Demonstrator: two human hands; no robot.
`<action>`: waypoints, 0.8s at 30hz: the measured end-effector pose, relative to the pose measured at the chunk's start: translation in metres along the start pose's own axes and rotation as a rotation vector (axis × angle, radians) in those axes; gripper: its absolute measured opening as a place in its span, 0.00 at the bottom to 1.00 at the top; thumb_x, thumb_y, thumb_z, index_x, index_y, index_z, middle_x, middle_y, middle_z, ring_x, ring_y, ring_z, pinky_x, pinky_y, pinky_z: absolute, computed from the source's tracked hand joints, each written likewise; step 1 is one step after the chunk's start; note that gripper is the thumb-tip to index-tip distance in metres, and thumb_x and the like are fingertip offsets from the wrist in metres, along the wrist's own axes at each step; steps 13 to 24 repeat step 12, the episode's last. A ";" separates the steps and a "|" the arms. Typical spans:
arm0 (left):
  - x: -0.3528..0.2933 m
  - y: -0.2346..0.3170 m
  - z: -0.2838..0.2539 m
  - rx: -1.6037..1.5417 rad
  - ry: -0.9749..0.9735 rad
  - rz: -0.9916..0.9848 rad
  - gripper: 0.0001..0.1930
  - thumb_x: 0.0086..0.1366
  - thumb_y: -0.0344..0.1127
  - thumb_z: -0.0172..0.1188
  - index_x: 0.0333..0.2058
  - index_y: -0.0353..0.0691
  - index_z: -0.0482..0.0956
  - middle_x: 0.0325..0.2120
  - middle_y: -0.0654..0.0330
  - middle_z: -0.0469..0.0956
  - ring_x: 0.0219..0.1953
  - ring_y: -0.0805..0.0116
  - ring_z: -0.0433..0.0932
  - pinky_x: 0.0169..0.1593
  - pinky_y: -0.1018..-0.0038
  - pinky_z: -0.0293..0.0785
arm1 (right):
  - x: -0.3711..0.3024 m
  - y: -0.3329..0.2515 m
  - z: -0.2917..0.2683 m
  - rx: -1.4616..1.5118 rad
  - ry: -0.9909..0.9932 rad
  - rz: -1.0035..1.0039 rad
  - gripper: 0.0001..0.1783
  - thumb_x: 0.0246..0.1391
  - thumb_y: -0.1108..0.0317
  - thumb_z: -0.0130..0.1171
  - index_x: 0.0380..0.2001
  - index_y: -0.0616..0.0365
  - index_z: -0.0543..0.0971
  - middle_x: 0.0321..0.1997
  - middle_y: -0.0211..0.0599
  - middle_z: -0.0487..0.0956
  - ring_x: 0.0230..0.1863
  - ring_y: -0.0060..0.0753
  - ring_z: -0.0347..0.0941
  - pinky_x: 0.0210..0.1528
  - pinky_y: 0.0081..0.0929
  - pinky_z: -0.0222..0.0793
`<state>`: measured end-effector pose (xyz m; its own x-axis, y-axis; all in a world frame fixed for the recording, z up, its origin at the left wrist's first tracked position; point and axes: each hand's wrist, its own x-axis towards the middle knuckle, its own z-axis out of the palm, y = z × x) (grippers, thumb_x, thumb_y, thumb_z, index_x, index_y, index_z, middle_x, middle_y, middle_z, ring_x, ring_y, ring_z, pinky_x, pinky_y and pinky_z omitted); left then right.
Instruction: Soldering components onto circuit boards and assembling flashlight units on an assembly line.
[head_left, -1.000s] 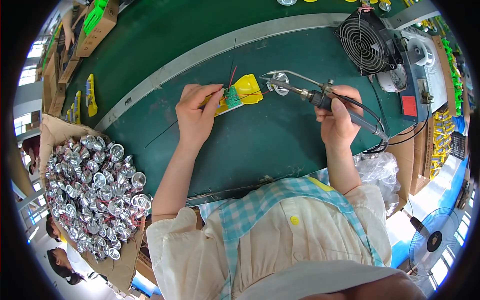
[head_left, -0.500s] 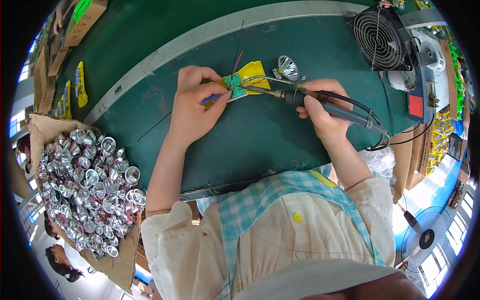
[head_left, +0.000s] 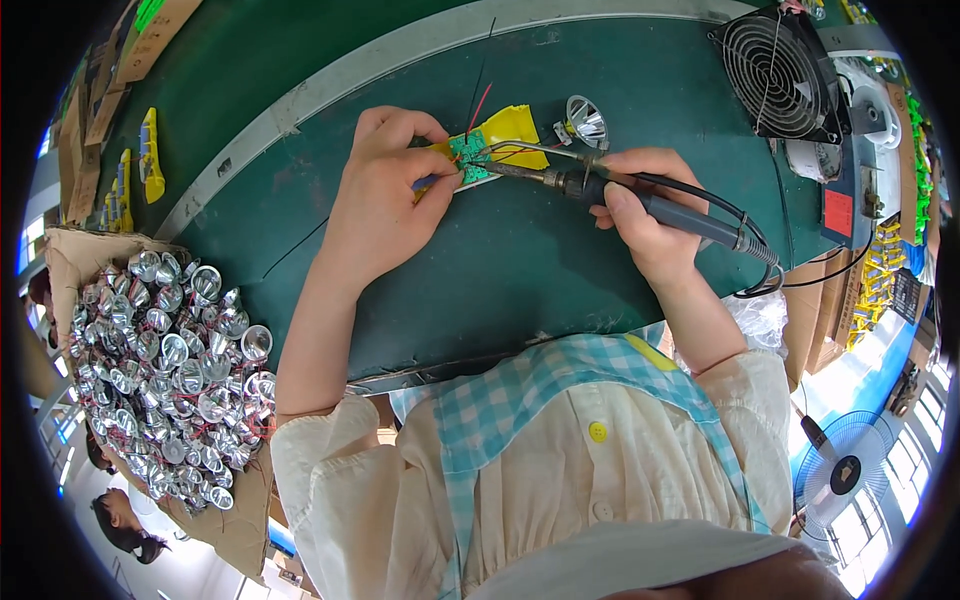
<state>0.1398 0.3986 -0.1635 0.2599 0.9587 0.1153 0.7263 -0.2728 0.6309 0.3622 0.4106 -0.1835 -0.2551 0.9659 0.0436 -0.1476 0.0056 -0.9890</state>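
My left hand [head_left: 392, 200] is closed around the left end of a yellow plastic housing [head_left: 514, 128]. Its thumb and forefinger pinch at the edge of the green circuit board [head_left: 472, 146] lying on that housing; any wire between the fingertips is too small to make out. A red wire [head_left: 480, 104] and a thin black one stick up from the board. In my right hand [head_left: 652, 207] is a dark grey soldering iron [head_left: 690, 219], its tip pointing left onto the board. A bent metal tube [head_left: 530, 147] runs along the iron toward the same spot.
A silvery reflector lamp [head_left: 586, 122] lies just beyond the housing. At the left, a cardboard box [head_left: 90, 243] brims with similar reflectors [head_left: 175, 348]. A black fan [head_left: 775, 78] stands at the back right, and the iron's cable [head_left: 760, 262] loops beside my right wrist. More yellow housings [head_left: 150, 155] lie far left.
The soldering iron's tip has shifted slightly left, further over the circuit board. My left hand keeps its hold on the housing. The whole view has shifted a little.
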 end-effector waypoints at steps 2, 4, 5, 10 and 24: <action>0.000 0.001 -0.001 0.013 -0.006 0.002 0.04 0.40 0.23 0.55 0.20 0.34 0.72 0.30 0.61 0.68 0.39 0.62 0.62 0.39 0.72 0.60 | 0.000 -0.001 0.001 -0.003 0.000 0.009 0.11 0.37 0.77 0.54 0.29 0.64 0.70 0.25 0.35 0.71 0.22 0.20 0.68 0.26 0.16 0.67; 0.000 0.001 0.000 0.008 -0.008 0.000 0.04 0.40 0.23 0.55 0.20 0.34 0.72 0.30 0.61 0.68 0.39 0.62 0.62 0.39 0.72 0.60 | 0.000 -0.001 0.001 -0.015 -0.001 0.011 0.11 0.37 0.77 0.54 0.29 0.63 0.70 0.25 0.35 0.71 0.22 0.19 0.68 0.26 0.16 0.67; 0.001 0.000 0.000 0.004 -0.009 -0.002 0.04 0.40 0.23 0.55 0.20 0.34 0.73 0.30 0.61 0.68 0.39 0.61 0.61 0.39 0.72 0.60 | 0.000 0.000 0.002 -0.016 -0.001 0.012 0.11 0.37 0.77 0.54 0.29 0.63 0.70 0.25 0.35 0.71 0.22 0.19 0.68 0.26 0.16 0.67; 0.001 0.000 -0.001 0.010 -0.018 -0.003 0.04 0.40 0.24 0.55 0.20 0.34 0.73 0.30 0.61 0.68 0.39 0.61 0.62 0.39 0.72 0.60 | -0.001 -0.002 0.004 -0.028 -0.002 0.040 0.11 0.36 0.78 0.54 0.29 0.63 0.70 0.25 0.35 0.71 0.23 0.19 0.68 0.27 0.16 0.66; 0.001 0.001 -0.001 0.006 -0.024 -0.012 0.04 0.40 0.24 0.55 0.20 0.34 0.73 0.30 0.61 0.68 0.39 0.61 0.61 0.40 0.72 0.60 | 0.000 0.000 0.002 -0.033 -0.020 0.018 0.11 0.37 0.78 0.53 0.29 0.63 0.70 0.26 0.35 0.71 0.23 0.20 0.68 0.27 0.16 0.66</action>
